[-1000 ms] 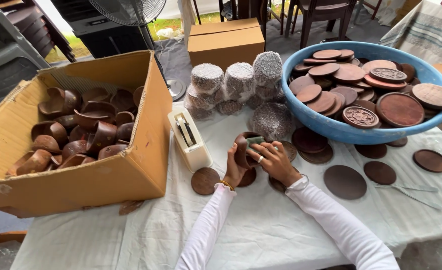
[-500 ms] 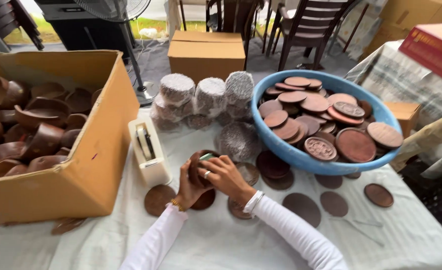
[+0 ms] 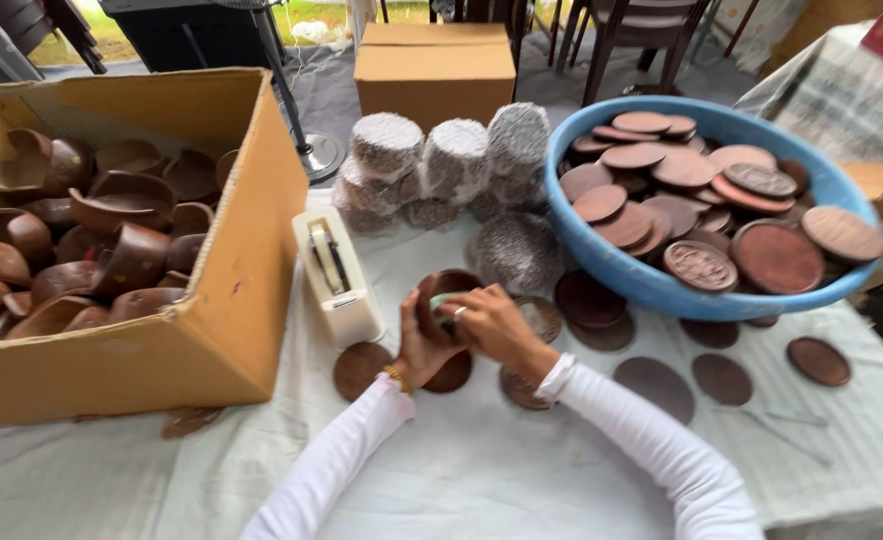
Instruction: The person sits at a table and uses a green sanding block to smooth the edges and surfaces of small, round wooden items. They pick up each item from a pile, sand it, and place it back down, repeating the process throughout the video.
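Small dark brown bowl (image 3: 446, 297), round, wooden-looking, smooth and slightly glossy. Tipped on its side, the open mouth turned toward the wearer and partly covered by fingers. Something pale greenish visible at the mouth, too hidden to tell what. Held just above the white tablecloth, near the table's middle, between both hands.

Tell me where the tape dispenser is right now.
Head view, left of centre: the tape dispenser stands on the table between the cardboard box and the left hand.
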